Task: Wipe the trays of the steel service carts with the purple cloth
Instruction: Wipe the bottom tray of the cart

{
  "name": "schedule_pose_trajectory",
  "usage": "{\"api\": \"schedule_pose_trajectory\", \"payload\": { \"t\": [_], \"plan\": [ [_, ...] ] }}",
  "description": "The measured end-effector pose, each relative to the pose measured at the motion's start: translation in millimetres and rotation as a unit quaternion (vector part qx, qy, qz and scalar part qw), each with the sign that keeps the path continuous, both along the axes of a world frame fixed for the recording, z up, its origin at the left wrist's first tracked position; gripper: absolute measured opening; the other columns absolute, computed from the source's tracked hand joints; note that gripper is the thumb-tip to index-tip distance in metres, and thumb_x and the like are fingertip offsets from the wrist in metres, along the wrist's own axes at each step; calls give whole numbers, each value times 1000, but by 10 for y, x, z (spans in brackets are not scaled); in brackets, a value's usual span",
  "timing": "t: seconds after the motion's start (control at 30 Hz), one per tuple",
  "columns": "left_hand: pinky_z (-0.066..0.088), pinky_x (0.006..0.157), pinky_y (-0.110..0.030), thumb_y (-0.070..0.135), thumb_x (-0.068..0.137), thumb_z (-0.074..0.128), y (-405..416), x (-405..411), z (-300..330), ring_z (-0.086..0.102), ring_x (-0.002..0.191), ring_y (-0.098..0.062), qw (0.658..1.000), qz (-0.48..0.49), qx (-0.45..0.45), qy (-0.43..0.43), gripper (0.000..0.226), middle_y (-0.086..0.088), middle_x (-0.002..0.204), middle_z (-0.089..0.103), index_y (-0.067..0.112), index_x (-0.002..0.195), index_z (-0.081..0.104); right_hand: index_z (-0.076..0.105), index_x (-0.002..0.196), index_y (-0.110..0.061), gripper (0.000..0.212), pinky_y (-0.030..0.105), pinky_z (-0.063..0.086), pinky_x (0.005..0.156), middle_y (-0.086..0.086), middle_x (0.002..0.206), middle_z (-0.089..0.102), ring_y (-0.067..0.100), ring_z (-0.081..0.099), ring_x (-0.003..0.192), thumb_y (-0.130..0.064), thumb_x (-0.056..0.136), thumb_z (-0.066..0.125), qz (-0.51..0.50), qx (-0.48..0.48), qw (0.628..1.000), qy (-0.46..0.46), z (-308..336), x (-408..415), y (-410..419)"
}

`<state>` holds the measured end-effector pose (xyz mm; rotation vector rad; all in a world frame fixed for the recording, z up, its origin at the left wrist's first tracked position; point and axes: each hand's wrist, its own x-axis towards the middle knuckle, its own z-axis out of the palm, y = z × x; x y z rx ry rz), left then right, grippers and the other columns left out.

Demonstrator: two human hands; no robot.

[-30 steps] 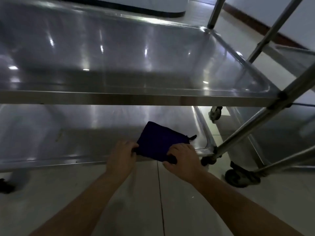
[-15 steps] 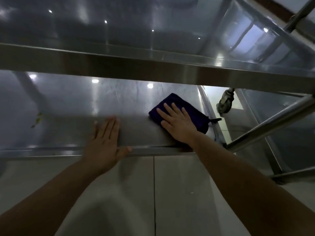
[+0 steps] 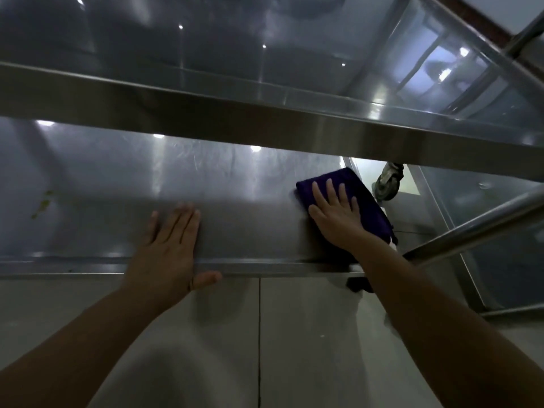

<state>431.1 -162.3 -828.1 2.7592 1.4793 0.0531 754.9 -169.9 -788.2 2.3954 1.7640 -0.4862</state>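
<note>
The folded purple cloth (image 3: 363, 198) lies at the right end of the cart's lower steel tray (image 3: 117, 184). My right hand (image 3: 335, 213) presses flat on the cloth with straight, spread fingers. My left hand (image 3: 170, 242) rests flat on the tray near its front rim, thumb hooked over the edge. The upper tray (image 3: 235, 54) spans the top of the view, its front rim overhanging the lower one. A small greenish smear (image 3: 42, 204) marks the lower tray at the left.
A caster wheel (image 3: 388, 184) sits just beyond the tray's right end. A slanted steel tube (image 3: 482, 228) of a neighbouring cart crosses at the right. Pale floor tiles (image 3: 294, 334) lie below the front rim.
Both hands let go of the cloth's near edge. The right hand laid flat on it and pushed it along the tray's right end; the left hand went flat onto the tray. My head dropped lower.
</note>
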Motion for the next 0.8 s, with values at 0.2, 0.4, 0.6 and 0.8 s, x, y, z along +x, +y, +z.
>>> {"api": "schedule_pose_trajectory", "payload": {
  "t": [0.2, 0.4, 0.6, 0.8],
  "plan": [
    [8, 112, -45, 82, 81, 13, -1, 14, -15, 31, 134, -33, 1000, 0, 10, -5, 111, -26, 141, 43, -10, 136, 41, -19, 151, -24, 63, 45, -2, 118, 6, 159, -23, 26, -20, 146, -46, 102, 16, -14, -41, 999, -20, 117, -498, -880],
    [6, 114, -41, 82, 81, 14, -3, -27, -41, 28, 137, -29, 1000, -5, 6, -17, 110, -23, 145, 40, -8, 139, 37, 0, 154, -19, 66, 45, 12, 118, 10, 161, -10, 29, -3, 149, -49, 95, -3, 5, -61, 997, -54, 157, -467, -980],
    [10, 113, -41, 80, 83, 13, 20, -41, -25, 23, 138, -26, 1000, -20, 9, -16, 108, -23, 145, 39, -8, 140, 37, -3, 154, -28, 58, 43, 3, 119, 6, 162, -8, 27, -5, 149, -43, 101, 14, -14, 3, 998, -55, -22, 152, -157],
    [14, 112, -49, 80, 83, 9, 39, -35, -61, 26, 137, -29, 1000, -10, 19, 0, 109, -24, 144, 40, -9, 140, 36, 0, 154, -29, 57, 42, -8, 119, 7, 162, -6, 27, -9, 148, -39, 102, 19, -40, 64, 996, -54, -73, 86, 337]
  ]
}}
